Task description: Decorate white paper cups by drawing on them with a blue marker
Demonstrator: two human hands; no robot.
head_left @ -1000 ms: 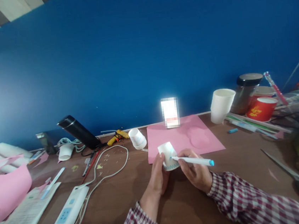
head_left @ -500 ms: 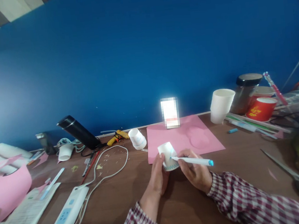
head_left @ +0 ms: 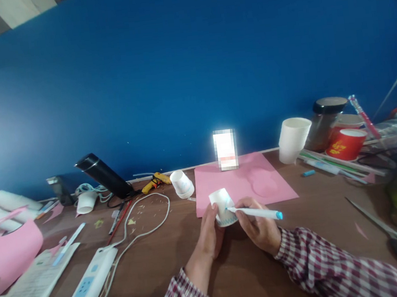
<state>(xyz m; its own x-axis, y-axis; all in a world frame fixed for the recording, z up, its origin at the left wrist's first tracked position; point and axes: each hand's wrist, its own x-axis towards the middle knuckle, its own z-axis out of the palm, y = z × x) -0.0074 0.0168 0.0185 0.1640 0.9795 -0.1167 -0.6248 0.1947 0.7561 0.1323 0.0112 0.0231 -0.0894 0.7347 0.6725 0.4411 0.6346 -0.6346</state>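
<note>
My left hand is closed round a white paper cup, held just in front of a pink sheet. A blue zigzag band runs along the cup's lower edge, and blue lines show on its side. Between the fingers of my right hand is a white marker with a light blue end. Its tip meets the cup's side, or nearly so. Behind, to the left, another white cup with faint blue marks stands on the table. A small blue cap lies right of the pink sheet.
Scissors lie at the right, near a red cup and stacked white cups. On the left are a power strip with a looping cable, a black flask, a yellow glue gun and pink paper with another person's hand.
Almost nothing differs. Both hands, the cup and the marker keep nearly the same place, and the marker tip stays at the cup's side.
</note>
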